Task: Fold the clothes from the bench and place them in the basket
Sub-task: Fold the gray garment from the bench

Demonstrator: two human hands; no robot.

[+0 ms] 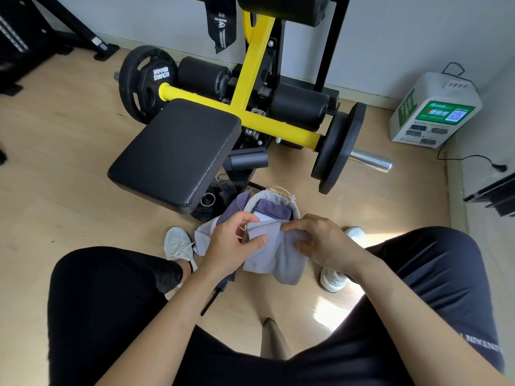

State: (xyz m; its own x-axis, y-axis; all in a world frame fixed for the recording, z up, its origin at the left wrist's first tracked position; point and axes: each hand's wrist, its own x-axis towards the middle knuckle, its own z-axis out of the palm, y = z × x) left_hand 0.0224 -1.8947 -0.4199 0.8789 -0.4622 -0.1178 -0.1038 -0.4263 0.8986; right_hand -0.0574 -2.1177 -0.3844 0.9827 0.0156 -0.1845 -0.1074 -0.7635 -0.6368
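Between the knees, a pale grey garment (pixel 274 256) is held above the floor. Its top edge is pinched by the left hand (pixel 237 242), and a fold is bunched under the curled fingers of the right hand (pixel 320 243). The cloth looks like soft, limp knit. The lower half hangs loose, so the fold could be lost if either pinch is eased, and a trailing corner could be caught on a rim. Just beyond, the basket (pixel 252 204), soft-sided with a slumped pale rim, is already occupied by a folded slate-blue garment (pixel 274 210). Being narrow and partly filled, it could be tipped or missed. Farther off lies the bench pad (pixel 178 154), black textured vinyl with rounded corners, backed by a yellow steel frame (pixel 250 73) and a black weight plate (pixel 145 82).
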